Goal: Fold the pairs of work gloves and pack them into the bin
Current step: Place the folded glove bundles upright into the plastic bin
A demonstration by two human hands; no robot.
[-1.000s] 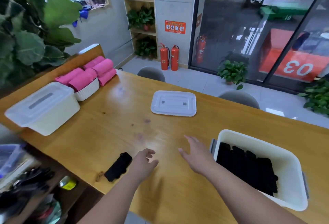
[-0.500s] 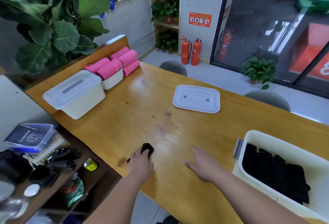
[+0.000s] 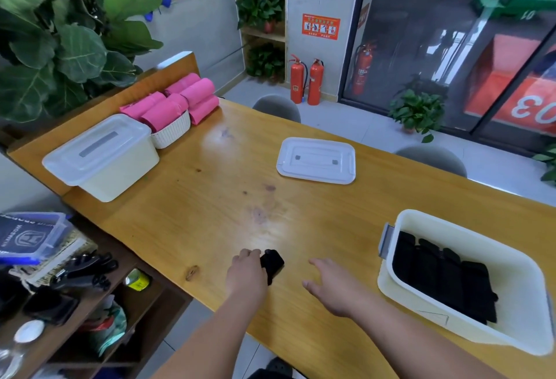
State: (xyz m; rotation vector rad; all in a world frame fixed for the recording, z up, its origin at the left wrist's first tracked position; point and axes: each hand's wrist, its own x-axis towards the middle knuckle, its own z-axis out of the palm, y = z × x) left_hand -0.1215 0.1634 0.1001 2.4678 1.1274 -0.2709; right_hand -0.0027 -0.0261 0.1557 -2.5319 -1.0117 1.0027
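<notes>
A folded black glove pair (image 3: 273, 262) lies on the table (image 3: 210, 198) near its front edge. It is a small dark bundle, and the left hand (image 3: 246, 274) grips its left side, with the fingers curled over it. To the right, well apart from it, stands the bin (image 3: 481, 244). It is cream-white, rectangular and open on top, with a grey clip (image 3: 386, 240) on its left end. Inside it, folded black gloves (image 3: 442, 279) lie side by side in one row on the bottom.
</notes>
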